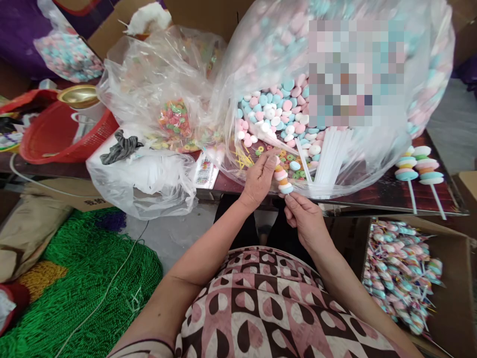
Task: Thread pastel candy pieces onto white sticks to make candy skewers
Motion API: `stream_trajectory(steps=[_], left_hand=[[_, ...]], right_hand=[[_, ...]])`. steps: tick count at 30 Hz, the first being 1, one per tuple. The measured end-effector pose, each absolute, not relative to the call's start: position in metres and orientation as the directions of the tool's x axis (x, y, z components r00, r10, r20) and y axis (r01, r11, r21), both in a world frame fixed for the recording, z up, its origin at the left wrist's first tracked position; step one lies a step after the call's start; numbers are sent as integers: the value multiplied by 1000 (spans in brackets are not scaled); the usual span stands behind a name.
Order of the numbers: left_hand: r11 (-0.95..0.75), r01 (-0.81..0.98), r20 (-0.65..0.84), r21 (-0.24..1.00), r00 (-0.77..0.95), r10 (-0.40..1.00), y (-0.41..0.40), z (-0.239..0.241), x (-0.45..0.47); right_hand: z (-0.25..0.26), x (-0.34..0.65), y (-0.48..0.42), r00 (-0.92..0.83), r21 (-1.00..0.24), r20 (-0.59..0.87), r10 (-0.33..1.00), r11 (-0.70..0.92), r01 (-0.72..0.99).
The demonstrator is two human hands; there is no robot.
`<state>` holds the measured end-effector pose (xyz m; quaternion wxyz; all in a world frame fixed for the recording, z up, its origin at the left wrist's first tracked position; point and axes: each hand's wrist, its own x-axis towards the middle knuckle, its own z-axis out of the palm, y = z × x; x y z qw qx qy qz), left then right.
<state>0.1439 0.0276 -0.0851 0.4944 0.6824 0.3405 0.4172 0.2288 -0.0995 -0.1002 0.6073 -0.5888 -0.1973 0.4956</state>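
Note:
My left hand (261, 176) is closed in a pinch at the top of a candy skewer (283, 180), a short stack of pink, orange, white and blue discs. My right hand (303, 216) grips the stick at the skewer's lower end, fingers curled. Both hands hover at the table's front edge, just in front of a huge clear plastic bag (372, 164) holding pink, blue and white round candies (276, 112), small coloured ring candies (288, 161) and a bundle of white sticks (330, 156).
Two finished candy skewers (419, 171) lie on the dark table at right. A cardboard box (400, 276) below holds several more. A second clear bag with ring candies (175, 117), a red basket (61, 132), a gold bowl (78, 94) and green netting (74, 293) sit left.

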Motion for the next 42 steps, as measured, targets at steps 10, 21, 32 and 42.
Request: stream_trajectory(steps=[10,21,32,42], left_hand=[[-282,31,243,959,424,873,28,-87,144],[-293,51,246,955,422,873,26,-85,144],[-292,49,234,955,480,845,25,-79,144],[-278,74,225,958,414,882,27,-84,145]], right_hand=[[-104,230,-101,431,-916,-329,840,-173,-362],[-104,230,-102,441,-918,-329,835,-173,-358],[-107,230,-102,428,-916,-340,837,-192,-352],[-106,229,-101,433,-915,-338,836,-184,-358]])
